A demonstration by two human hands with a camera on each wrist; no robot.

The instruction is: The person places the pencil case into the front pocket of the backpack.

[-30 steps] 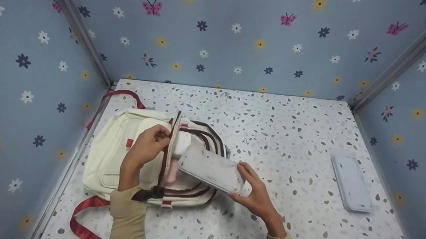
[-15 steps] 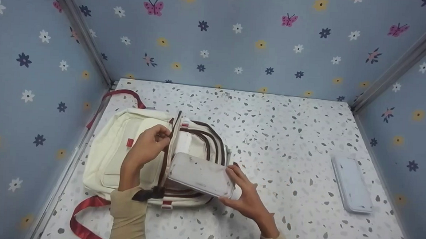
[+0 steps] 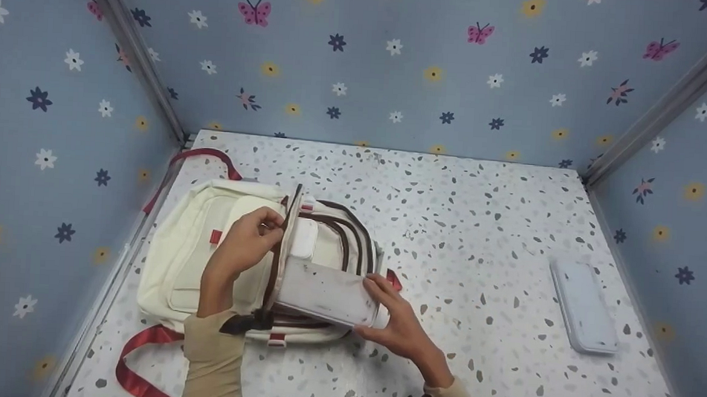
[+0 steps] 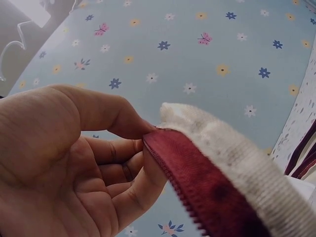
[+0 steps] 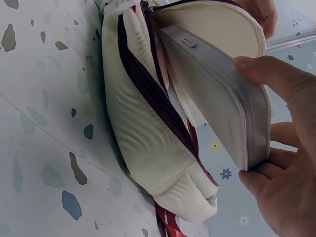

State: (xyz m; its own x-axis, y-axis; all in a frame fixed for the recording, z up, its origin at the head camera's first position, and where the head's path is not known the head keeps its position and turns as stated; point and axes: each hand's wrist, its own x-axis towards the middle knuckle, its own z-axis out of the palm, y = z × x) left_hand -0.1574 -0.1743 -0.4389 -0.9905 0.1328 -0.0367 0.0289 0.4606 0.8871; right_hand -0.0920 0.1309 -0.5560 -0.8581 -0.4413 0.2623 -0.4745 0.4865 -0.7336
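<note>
A cream backpack [image 3: 165, 261] lies on its back with its zipped pocket gaping. My left hand [image 3: 241, 244] pinches the edge of its raised flap [image 4: 237, 158] between thumb and fingers, right at the dark red zipper tape [image 4: 185, 170]. With thumb on one side and fingers on the other, my right hand [image 3: 406, 329] grips the end of a flat grey-white box [image 3: 327, 291]. The box's far end is inside the pocket, behind the flap; a small catch [image 5: 188, 43] shows on its side. Beside it in the pocket sits a smaller white rounded item [image 3: 304, 238].
A pale blue-grey flat box [image 3: 584, 304] lies on the speckled tabletop [image 3: 479, 229] at the right. Red straps [image 3: 142, 366] trail from the backpack. Flower-patterned panels [image 3: 384, 67] enclose the back and both sides.
My right hand has moved left and slightly down, sliding the grey-white box further into the pocket; it now covers the pink item seen earlier. My left hand has kept its pinch on the flap.
</note>
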